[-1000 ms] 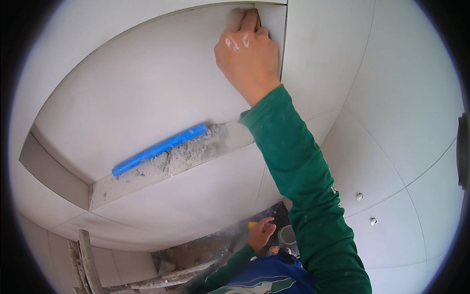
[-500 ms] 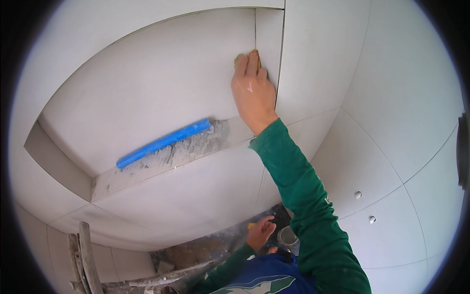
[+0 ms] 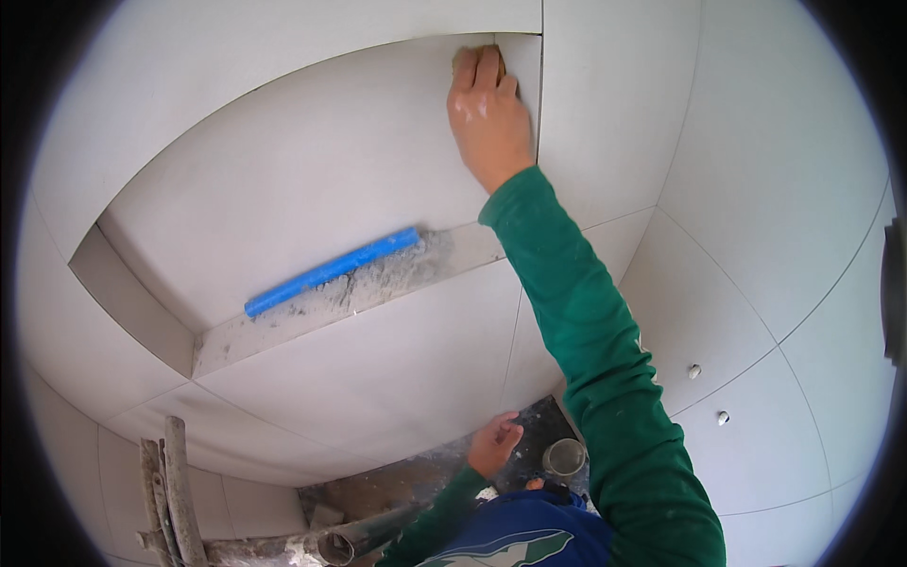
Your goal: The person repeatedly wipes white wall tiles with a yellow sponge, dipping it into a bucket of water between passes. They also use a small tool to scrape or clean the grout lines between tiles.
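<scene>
My right hand point(image 3: 489, 118) reaches up to the top right inner corner of a recessed wall niche point(image 3: 312, 151). Its fingers press a yellow-brown sponge point(image 3: 502, 66) against the joint there; most of the sponge is hidden behind them. Low down near my body, my left hand point(image 3: 495, 444) hangs with its fingers curled. What it holds, if anything, does not show. On the niche's sill, smeared with grey residue, lies a blue tube-like piece point(image 3: 331, 271).
A round container point(image 3: 564, 457) stands on the dark, dusty surface below, beside my left hand. Worn poles point(image 3: 178, 491) rise at lower left. Large pale tiles cover the walls, and two small white fittings point(image 3: 694, 371) protrude from the right wall.
My right hand has slid upward along the corner joint with the sponge. My left hand has shifted slightly, and the yellow bit beside it no longer shows. The view has moved a little.
</scene>
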The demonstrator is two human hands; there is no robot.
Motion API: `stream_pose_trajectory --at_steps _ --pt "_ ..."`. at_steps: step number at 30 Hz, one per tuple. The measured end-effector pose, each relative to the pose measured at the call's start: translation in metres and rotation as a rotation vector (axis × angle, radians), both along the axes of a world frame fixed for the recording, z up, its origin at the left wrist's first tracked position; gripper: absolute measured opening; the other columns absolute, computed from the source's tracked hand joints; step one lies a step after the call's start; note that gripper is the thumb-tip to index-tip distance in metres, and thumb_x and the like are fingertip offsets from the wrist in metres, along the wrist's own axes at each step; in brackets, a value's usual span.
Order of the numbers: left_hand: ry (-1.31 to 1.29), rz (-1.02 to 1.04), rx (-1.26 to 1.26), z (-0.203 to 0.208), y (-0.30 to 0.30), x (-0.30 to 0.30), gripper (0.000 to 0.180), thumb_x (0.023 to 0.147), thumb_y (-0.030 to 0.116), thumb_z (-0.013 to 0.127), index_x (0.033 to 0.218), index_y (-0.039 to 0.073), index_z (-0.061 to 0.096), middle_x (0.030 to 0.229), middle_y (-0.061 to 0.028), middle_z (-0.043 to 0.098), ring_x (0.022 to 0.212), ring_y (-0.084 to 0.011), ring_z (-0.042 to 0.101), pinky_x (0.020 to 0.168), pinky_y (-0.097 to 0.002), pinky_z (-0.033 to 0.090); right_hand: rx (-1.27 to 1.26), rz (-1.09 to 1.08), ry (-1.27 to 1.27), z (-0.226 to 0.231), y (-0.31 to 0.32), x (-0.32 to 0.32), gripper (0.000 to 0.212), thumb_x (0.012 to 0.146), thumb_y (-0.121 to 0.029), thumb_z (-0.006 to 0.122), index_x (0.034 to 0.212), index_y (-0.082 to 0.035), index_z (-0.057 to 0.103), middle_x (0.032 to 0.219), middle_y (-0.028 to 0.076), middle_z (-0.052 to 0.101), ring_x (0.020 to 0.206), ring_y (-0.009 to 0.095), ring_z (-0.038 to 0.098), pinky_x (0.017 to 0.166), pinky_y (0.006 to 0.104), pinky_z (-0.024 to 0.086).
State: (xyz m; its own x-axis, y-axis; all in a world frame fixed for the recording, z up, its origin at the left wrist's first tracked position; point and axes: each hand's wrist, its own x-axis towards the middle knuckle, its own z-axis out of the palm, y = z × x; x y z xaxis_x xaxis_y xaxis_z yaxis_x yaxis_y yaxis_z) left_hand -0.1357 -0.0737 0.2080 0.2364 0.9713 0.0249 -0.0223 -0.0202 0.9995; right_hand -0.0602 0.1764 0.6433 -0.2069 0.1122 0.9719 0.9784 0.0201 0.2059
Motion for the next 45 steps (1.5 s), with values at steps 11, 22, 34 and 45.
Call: stream_pose_trajectory --at_steps 11,22,34,45 --pt "0.038 0.025 0.013 0.021 -0.009 -0.007 0.037 0.099 0.026 0.069 0.129 0.005 0.062 0.089 -0.0038 0.069 0.08 -0.0121 0.063 0.077 -0.0293 0.051 -0.131 0.16 -0.027 -0.067 -0.034 0.009 0.043 0.077 -0.001 0.071 0.117 0.009 0.06 0.11 0.02 0.061 0.087 0.028 0.063 0.065 0.0277 0.056" --pt "0.079 0.035 0.0 0.018 -0.013 -0.004 0.038 0.099 0.024 0.07 0.13 0.004 0.063 0.091 -0.0037 0.07 0.08 -0.0097 0.064 0.075 -0.0278 0.052 0.051 -0.141 -0.046 0.008 -0.016 0.004 0.036 0.083 -0.002 0.067 0.119 0.005 0.064 0.112 0.019 0.063 0.095 0.027 0.063 0.082 0.0328 0.054" --pt "-0.079 0.042 -0.015 0.001 -0.019 -0.004 0.042 0.099 0.027 0.071 0.133 0.004 0.061 0.092 -0.0051 0.071 0.08 -0.0114 0.065 0.075 -0.0286 0.052 -0.207 0.083 0.074 -0.068 -0.004 0.003 0.036 0.081 0.002 0.066 0.116 0.004 0.057 0.123 0.022 0.062 0.088 0.037 0.069 0.071 0.0394 0.062" --pt "-0.008 0.03 -0.07 0.01 -0.028 -0.019 0.04 0.099 0.023 0.071 0.132 0.003 0.06 0.092 -0.0043 0.07 0.083 -0.0099 0.066 0.077 -0.0262 0.052 -0.013 0.407 0.105 -0.004 -0.012 -0.015 0.029 0.086 -0.006 0.065 0.115 -0.004 0.064 0.115 0.017 0.06 0.09 0.032 0.064 0.075 0.0363 0.059"
